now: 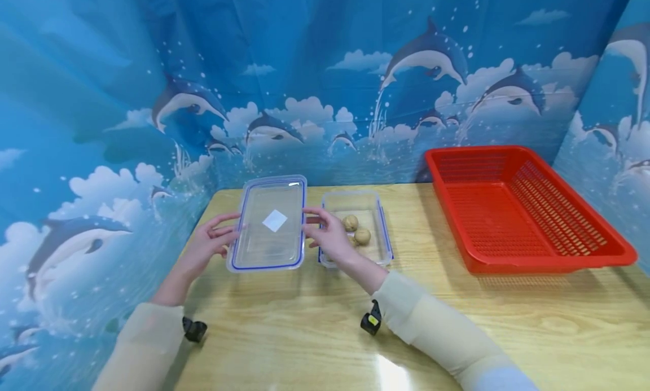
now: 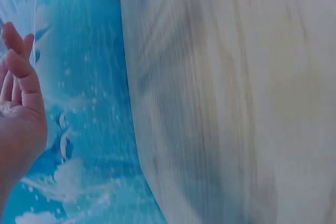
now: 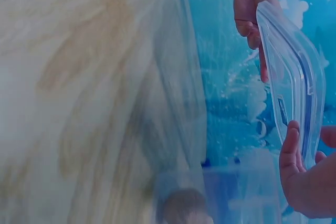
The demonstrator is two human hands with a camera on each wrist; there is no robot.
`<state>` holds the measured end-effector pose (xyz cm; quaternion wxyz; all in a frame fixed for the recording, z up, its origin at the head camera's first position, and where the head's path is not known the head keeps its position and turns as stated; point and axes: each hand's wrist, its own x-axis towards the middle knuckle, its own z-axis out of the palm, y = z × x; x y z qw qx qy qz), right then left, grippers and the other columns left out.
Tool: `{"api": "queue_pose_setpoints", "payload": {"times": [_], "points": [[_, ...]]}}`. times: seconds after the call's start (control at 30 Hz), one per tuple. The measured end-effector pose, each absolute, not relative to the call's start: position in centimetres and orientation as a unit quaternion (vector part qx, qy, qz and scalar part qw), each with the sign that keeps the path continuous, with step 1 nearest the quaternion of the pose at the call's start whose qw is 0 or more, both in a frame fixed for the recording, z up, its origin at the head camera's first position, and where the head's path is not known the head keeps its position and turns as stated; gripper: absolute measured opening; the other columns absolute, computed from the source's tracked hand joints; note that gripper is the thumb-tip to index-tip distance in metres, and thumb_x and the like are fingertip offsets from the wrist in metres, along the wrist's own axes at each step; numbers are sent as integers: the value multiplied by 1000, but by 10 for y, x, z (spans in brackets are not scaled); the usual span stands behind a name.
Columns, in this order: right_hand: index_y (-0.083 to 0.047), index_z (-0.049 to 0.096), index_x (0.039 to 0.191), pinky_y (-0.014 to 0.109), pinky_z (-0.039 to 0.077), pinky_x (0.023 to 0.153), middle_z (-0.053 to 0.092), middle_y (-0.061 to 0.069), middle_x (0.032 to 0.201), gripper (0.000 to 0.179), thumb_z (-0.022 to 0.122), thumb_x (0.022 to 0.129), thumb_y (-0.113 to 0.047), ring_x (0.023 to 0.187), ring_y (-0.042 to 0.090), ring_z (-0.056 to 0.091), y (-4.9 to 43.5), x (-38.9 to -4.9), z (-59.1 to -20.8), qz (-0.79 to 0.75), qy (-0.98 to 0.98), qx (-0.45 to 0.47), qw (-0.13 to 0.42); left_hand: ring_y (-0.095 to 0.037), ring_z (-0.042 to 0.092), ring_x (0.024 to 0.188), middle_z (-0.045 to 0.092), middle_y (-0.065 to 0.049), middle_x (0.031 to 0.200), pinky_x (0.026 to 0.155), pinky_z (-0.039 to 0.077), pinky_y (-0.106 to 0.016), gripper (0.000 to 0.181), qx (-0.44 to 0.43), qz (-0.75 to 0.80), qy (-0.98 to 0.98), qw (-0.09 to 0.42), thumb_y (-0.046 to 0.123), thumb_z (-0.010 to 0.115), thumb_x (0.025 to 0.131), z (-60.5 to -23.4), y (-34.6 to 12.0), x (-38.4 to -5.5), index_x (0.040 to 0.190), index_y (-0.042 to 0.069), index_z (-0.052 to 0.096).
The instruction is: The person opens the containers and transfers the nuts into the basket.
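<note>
A clear plastic lid (image 1: 275, 250) with a blue seal and a white square label is held up above the table, tilted. My left hand (image 1: 210, 244) holds its left edge, fingertips at the rim. On the opposite edge, my right hand (image 1: 332, 236) pinches the lid between thumb and fingers, as the right wrist view also shows at the lid (image 3: 294, 72). Partly behind the right hand stands a clear food container (image 1: 384, 224) with blue trim. Walnuts (image 1: 363, 236) lie inside it, some of them hidden by that hand.
A red plastic basket (image 1: 550, 261) with slotted sides stands at the right of the wooden table (image 1: 284, 334). Behind the table and along its left side hangs a blue dolphin-print curtain (image 1: 315, 52). Dark wrist cameras (image 1: 372, 319) sit at both cuffs.
</note>
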<state>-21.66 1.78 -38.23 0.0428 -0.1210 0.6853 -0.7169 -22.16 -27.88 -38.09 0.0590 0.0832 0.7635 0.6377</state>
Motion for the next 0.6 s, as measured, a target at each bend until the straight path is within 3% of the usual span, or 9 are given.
{"api": "queue_pose_setpoints", "payload": {"times": [0.13,0.33,0.43,0.6], "points": [[-2,53,135,35,56,67,60,22,120,40,58,96,-3,87,24,66,5,-215,-387,-710,691,-130,47,-9,66,74,72,11,102,52,51,-24,40,86,626,773,66,12,63,96,-380,-291,-218,135,15,56],[-2,49,138,45,56,73,57,24,124,41,56,97,-2,90,28,64,-14,-211,-390,-710,691,-120,56,-12,66,80,70,10,104,58,52,-29,48,77,572,813,76,19,64,96,-381,-308,-217,140,7,48],[1,47,138,41,56,71,56,26,123,40,53,98,0,89,28,63,-21,-200,-381,-710,691,-121,56,-10,66,86,70,1,112,62,54,-32,54,71,548,829,84,22,65,96,-382,-315,-217,142,3,44],[5,44,138,46,55,77,52,28,126,41,49,98,2,91,28,61,-30,-189,-378,-715,686,-122,60,-7,65,91,57,-24,130,67,55,-35,59,72,537,834,104,19,63,96,-384,-323,-213,145,-2,37]]}}
